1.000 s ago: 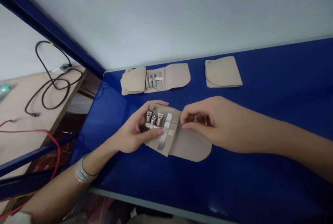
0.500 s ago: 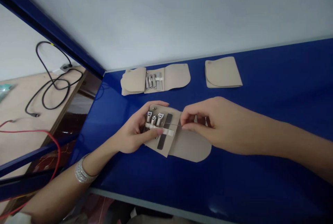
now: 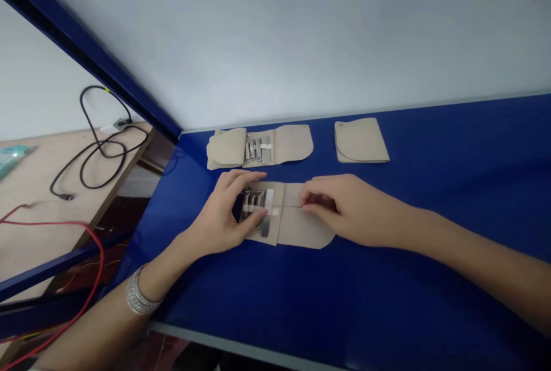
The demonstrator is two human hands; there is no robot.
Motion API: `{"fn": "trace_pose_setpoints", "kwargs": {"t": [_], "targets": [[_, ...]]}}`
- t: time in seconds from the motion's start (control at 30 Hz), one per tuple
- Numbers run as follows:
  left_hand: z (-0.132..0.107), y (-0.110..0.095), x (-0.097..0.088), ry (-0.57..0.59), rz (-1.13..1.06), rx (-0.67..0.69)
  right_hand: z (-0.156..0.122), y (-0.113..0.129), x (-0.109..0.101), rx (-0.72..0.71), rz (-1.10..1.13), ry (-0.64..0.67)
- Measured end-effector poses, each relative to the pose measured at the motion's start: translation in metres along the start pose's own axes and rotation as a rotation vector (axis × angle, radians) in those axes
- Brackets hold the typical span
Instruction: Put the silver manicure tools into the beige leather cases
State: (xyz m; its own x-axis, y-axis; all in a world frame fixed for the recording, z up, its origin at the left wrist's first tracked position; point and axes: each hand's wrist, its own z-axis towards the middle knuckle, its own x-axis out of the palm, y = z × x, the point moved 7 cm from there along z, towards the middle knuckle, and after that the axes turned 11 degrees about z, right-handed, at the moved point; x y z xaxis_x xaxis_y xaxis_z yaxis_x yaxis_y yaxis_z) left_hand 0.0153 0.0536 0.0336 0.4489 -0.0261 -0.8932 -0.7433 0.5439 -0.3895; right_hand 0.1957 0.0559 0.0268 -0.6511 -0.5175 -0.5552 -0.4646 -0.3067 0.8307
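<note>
An open beige leatherette manicure case point(image 3: 303, 230) lies flat on the blue table, with steel nail clippers point(image 3: 252, 201) and a metal nail file point(image 3: 267, 213) held under a pale strap. My left hand point(image 3: 221, 213) grips its left part, fingers curled over the clippers. My right hand point(image 3: 331, 201) pinches a thin thread point(image 3: 293, 206) running from the strap across the case's right flap. A second open case with steel tools point(image 3: 258, 150) lies beyond them, and a closed beige case point(image 3: 361, 141) sits to its right.
The blue table top point(image 3: 387, 296) ends at a white panel behind and a grey front edge. A blue metal frame point(image 3: 99, 78) runs along the left. Beyond it, a wooden board point(image 3: 34, 181) carries a black cable point(image 3: 99, 158) and a red wire point(image 3: 55, 223).
The held case has turned from tilted to nearly level with the table edge. Both hands turned with it, and the file again shows bright metal rather than its dark face.
</note>
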Motion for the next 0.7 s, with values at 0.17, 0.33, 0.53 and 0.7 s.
{"fn": "trace_pose_setpoints", "kwargs": {"t": [0.17, 0.33, 0.53, 0.7], "targets": [[-0.002, -0.011, -0.005, -0.067, 0.067, 0.127, -0.001, 0.007, 0.005, -0.045, 0.042, 0.006], [-0.007, -0.019, -0.004, -0.089, -0.005, 0.208, -0.002, 0.01, 0.009, -0.089, 0.076, 0.02], [-0.005, -0.025, -0.008, -0.122, -0.03, 0.245, -0.001, 0.009, 0.011, -0.121, 0.089, 0.017], [-0.005, -0.027, -0.008, -0.121, -0.028, 0.254, -0.001, 0.009, 0.01, -0.112, 0.085, 0.001]]}}
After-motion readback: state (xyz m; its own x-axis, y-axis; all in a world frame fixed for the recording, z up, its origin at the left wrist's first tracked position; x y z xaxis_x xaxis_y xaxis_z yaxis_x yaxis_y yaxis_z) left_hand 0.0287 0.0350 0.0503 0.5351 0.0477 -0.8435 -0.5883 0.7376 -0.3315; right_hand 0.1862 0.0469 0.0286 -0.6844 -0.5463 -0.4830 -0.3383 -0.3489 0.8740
